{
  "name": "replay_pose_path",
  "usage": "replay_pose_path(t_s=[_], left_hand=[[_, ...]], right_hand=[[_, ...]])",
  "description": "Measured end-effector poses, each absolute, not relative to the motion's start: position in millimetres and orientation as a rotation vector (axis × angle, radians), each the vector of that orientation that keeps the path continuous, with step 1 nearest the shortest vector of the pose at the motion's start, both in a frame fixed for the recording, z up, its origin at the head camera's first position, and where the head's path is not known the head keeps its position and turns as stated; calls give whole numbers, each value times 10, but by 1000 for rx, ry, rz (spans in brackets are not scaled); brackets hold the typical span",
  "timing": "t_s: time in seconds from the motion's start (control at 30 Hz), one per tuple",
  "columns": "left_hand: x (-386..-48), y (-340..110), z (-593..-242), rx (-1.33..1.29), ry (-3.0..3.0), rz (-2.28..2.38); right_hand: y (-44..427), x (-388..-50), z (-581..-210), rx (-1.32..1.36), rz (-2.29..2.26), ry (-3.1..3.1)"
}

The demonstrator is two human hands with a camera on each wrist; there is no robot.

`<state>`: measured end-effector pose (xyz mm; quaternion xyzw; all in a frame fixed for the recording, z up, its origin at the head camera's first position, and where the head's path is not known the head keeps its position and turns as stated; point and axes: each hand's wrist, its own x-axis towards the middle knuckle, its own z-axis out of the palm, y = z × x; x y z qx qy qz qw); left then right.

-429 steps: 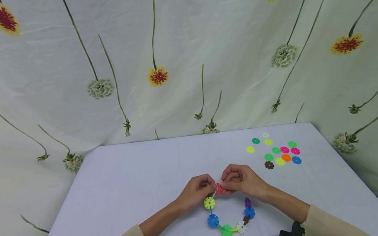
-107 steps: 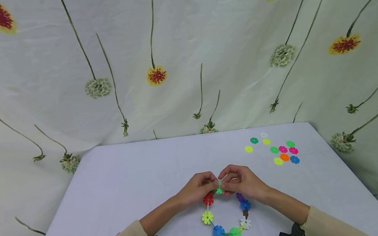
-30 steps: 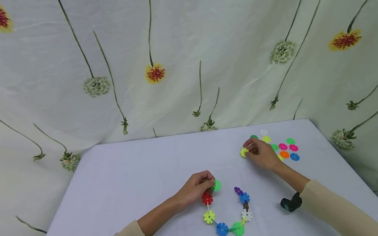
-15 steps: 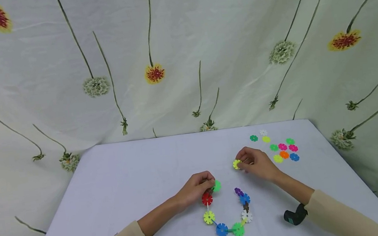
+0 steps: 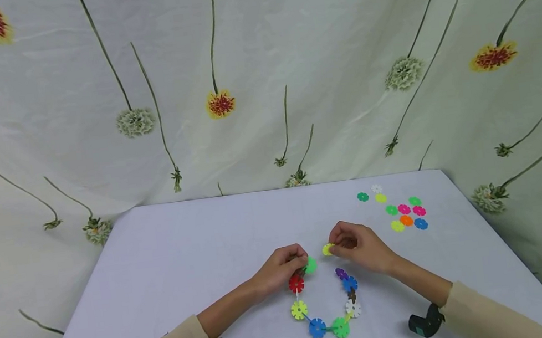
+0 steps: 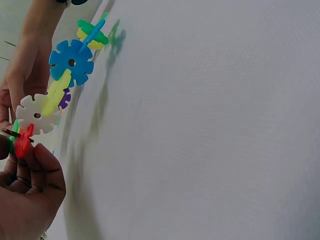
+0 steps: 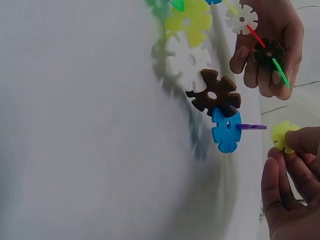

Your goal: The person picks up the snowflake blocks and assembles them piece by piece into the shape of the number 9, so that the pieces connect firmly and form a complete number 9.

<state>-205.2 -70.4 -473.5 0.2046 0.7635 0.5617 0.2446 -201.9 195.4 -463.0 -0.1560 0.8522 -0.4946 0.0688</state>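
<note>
Head view: a chain of notched plastic discs lies in an unclosed loop before the person, its near bend formed by a blue disc (image 5: 317,329) and a green disc (image 5: 340,328). Left hand (image 5: 280,271) pinches the chain close to the end finishing in a light-green disc (image 5: 310,265); the exact piece gripped is partly covered by the fingers. Right hand (image 5: 364,247) has thumb and fingertips closed on a single yellow disc (image 5: 327,249), which is near the light-green end but apart from it. The opposite end finishes in a purple disc (image 5: 341,273), free of either hand. Progress, as judged: most of the ring appears assembled, the joints in view seated; outstanding are the attachment of the held disc and the gap between the two ends. Ten loose discs lie at the far right, among them an orange disc (image 5: 406,220) and a white disc (image 5: 376,188). Surface: a table (image 5: 184,246) under a plain whitish covering, faintly creased. Room: a pale cloth (image 5: 256,42) printed with long-stemmed flowers hangs behind the table, concealing whatever stands beyond.
</note>
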Motion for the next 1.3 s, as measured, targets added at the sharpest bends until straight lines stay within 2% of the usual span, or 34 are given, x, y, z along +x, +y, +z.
replay_pose_path(t_s=[0.43,0.93,1.3], left_hand=[[-2063,-713,-4773,574,2085,1543],[-2068,-704,-4772,605,2088,1537],[-2076,-718,-4740,630,2082,1538]], right_hand=[[1837,-1920,-4630,-674,-1505,2489],[1804,-1862,-4680,-739,-1540,2498],[1764,-1819,-4734,-684,-1633,2528]])
